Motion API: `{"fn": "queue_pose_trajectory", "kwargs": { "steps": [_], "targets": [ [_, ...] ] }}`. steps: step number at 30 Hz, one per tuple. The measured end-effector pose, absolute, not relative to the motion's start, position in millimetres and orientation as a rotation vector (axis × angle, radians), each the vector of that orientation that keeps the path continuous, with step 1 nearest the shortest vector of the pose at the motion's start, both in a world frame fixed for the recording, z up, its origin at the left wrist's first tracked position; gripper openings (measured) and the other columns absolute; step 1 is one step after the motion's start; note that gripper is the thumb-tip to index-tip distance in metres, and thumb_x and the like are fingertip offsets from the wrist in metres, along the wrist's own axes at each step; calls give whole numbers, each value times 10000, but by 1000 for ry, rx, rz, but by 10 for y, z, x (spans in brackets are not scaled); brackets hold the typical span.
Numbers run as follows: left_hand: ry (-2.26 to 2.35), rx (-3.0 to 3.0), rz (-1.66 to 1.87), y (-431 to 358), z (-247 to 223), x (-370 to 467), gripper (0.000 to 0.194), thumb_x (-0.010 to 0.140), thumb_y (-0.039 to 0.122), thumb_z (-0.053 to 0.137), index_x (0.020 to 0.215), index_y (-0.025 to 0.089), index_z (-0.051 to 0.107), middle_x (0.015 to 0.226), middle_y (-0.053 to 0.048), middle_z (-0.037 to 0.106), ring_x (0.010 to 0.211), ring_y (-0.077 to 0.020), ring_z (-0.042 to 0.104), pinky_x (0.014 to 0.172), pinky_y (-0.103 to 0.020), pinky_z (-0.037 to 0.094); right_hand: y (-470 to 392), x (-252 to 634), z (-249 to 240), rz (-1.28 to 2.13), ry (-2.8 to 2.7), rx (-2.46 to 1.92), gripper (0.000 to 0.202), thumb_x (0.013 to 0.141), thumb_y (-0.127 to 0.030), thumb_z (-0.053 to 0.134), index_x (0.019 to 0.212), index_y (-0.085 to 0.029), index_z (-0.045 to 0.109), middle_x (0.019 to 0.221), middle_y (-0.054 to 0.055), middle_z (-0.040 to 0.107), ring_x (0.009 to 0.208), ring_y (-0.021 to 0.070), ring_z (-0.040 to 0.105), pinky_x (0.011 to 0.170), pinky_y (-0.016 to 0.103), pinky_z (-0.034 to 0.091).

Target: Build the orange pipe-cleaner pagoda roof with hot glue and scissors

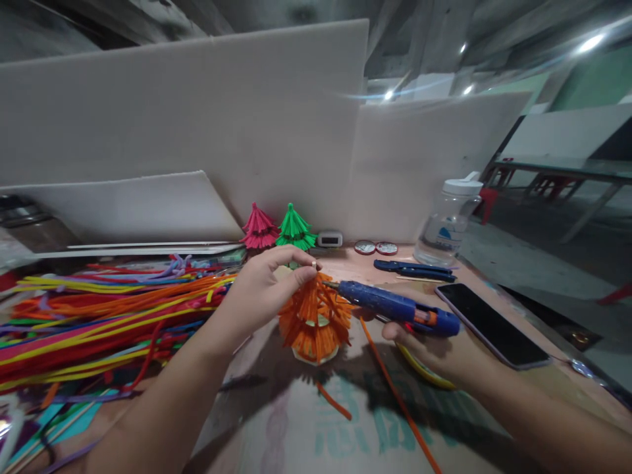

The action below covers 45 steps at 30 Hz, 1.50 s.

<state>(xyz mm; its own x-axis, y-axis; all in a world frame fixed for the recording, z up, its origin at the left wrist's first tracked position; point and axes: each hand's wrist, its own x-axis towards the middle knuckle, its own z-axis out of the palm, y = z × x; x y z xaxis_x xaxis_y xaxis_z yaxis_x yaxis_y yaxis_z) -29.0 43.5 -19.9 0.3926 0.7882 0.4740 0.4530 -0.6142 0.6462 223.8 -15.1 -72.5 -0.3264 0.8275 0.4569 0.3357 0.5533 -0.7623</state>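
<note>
An orange pipe-cleaner tree (316,329) with a pale round base is at the middle of the table. My left hand (269,286) pinches its top, where a small pale tip shows between thumb and finger. My right hand (419,349) is closed around a blue glue gun (390,304), whose nozzle points left and meets the upper orange strands near my left fingertips. A long orange pipe cleaner (397,395) lies below the gun, and a short orange piece (334,401) lies in front of the tree.
Colourful pipe cleaners (113,316) cover the left side. Pink (257,227) and green (295,227) small trees stand behind. At the right are a water bottle (447,224), a dark blue tool (415,270), a phone (491,322) and yellow-handled item (424,368).
</note>
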Motion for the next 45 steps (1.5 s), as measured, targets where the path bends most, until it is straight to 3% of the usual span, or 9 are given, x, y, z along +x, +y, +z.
{"fn": "queue_pose_trajectory", "kwargs": {
  "steps": [9,18,29,45],
  "targets": [
    [1082,2157,1096,494,-222,-291,195,893,355,623,872,176,698,918,-25,715,860,-161,639,787,-258,466,-161,2227,-752,673,-1940,-957,357,882,-526,646,1039,-206,623,827,55,712,723,209,688,639,276,546],
    [1079,2153,1082,500,-227,-306,207,893,362,622,880,170,697,928,-36,718,858,-169,645,768,-266,464,-133,2217,-771,651,-1964,-972,384,855,-501,690,1104,-226,594,942,70,748,789,214,723,658,265,562],
    [1079,2183,1096,514,-226,-305,211,897,363,621,876,170,704,925,-39,726,868,-174,650,808,-279,478,-144,2198,-801,815,-1928,-993,412,816,-534,724,1066,-239,581,846,30,742,699,178,696,609,248,537],
    [1105,2204,1088,516,-224,-311,222,890,375,623,881,170,709,942,-52,735,878,-188,659,830,-290,503,-152,2198,-742,760,-1975,-1046,379,801,-550,727,965,-220,635,778,18,719,632,166,651,560,244,496]
  ]
}}
